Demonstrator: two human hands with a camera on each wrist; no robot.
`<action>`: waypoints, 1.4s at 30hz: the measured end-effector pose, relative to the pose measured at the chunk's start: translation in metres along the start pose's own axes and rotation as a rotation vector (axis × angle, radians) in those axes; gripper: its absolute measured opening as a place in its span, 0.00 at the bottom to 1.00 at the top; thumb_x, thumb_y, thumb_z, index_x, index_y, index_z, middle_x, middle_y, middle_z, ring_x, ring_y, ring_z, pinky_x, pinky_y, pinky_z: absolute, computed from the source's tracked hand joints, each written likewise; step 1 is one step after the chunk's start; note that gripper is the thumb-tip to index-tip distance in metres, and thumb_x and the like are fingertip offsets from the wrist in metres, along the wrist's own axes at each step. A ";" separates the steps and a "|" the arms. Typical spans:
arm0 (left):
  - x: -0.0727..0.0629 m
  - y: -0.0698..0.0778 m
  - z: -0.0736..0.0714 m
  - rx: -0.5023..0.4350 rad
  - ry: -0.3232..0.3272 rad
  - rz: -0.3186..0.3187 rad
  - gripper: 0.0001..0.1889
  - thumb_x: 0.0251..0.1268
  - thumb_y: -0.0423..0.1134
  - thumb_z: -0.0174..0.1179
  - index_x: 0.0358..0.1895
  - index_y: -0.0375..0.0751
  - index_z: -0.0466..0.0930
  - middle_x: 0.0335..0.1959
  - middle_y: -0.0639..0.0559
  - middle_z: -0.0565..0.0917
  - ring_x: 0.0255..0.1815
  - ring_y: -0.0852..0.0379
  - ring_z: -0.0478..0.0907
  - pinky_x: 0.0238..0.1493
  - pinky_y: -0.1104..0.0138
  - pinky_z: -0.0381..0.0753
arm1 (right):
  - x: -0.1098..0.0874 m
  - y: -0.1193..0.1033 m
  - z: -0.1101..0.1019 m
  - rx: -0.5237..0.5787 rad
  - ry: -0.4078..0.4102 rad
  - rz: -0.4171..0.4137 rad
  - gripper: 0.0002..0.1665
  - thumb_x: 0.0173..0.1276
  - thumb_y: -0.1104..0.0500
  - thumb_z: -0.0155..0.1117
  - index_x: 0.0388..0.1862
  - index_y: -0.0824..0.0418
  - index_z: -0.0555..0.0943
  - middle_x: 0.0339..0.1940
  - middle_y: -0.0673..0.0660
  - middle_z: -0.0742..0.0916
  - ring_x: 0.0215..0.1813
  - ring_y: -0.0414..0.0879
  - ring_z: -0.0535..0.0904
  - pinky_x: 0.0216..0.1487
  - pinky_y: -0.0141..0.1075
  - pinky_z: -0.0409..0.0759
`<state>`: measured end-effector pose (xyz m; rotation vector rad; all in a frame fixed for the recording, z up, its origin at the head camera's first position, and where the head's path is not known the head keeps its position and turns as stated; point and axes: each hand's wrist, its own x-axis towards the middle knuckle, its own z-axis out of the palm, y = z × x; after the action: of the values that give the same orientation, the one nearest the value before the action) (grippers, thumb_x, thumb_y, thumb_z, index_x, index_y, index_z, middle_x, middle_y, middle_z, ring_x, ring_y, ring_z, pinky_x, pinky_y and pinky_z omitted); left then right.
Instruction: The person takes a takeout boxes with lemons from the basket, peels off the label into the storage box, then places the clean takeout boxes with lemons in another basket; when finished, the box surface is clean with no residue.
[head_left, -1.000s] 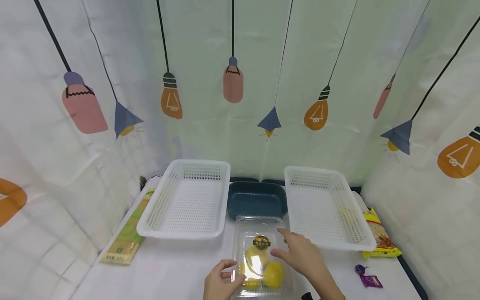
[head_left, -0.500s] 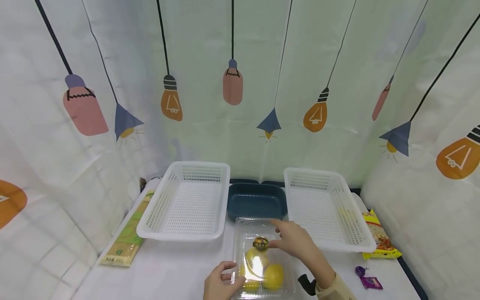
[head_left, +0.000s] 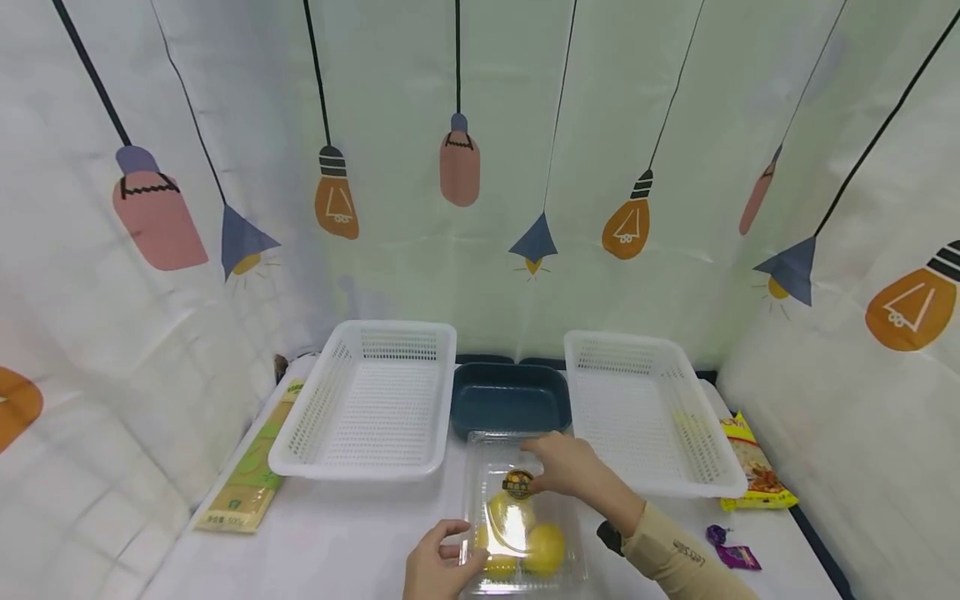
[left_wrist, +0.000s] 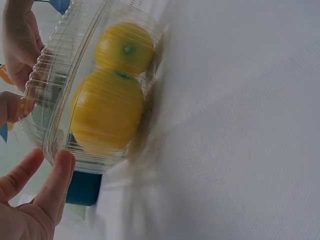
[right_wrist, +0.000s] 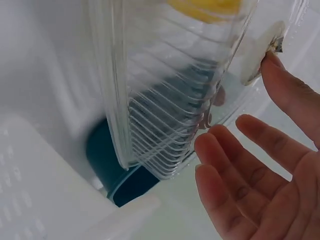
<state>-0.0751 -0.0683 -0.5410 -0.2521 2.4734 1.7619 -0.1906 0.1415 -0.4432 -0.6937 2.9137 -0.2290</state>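
A clear plastic clamshell box [head_left: 491, 458] lies on the white table, lid down, with several round yellow fruits [head_left: 543, 550] inside. Green stem ends show on the fruits [left_wrist: 112, 107] in the left wrist view. My left hand [head_left: 438, 567] rests against the box's left side, its thumb on the lid and straight fingers at the rim. Over the far right part of the lid lies my right hand [head_left: 570, 471]. Its thumb touches the dark round label [head_left: 518, 484], seen from the side in the right wrist view; its other fingers are loosely bent near the lid's far edge.
White perforated baskets stand at left [head_left: 405, 417] and right [head_left: 630, 417], with a dark teal tray [head_left: 510, 396] between them. A long green-and-tan packet [head_left: 255, 467] lies at far left. A yellow snack bag [head_left: 757, 467] and small purple wrapped sweets [head_left: 738, 557] are at right.
My right hand has moved left and farther away across the lid, its thumb now at the label, and more sleeve shows. My left hand and the box have stayed about where they were.
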 end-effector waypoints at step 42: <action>0.002 0.003 -0.002 -0.046 -0.045 -0.056 0.26 0.52 0.48 0.73 0.52 0.40 0.81 0.40 0.46 0.88 0.34 0.56 0.86 0.33 0.63 0.87 | 0.016 -0.019 0.011 -0.125 -0.068 -0.113 0.20 0.46 0.50 0.83 0.31 0.49 0.79 0.27 0.42 0.81 0.29 0.36 0.72 0.31 0.32 0.73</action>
<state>-0.0773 -0.0700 -0.5381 -0.2797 2.3743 1.7832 -0.1947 0.1165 -0.4520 -0.8688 2.8458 -0.0343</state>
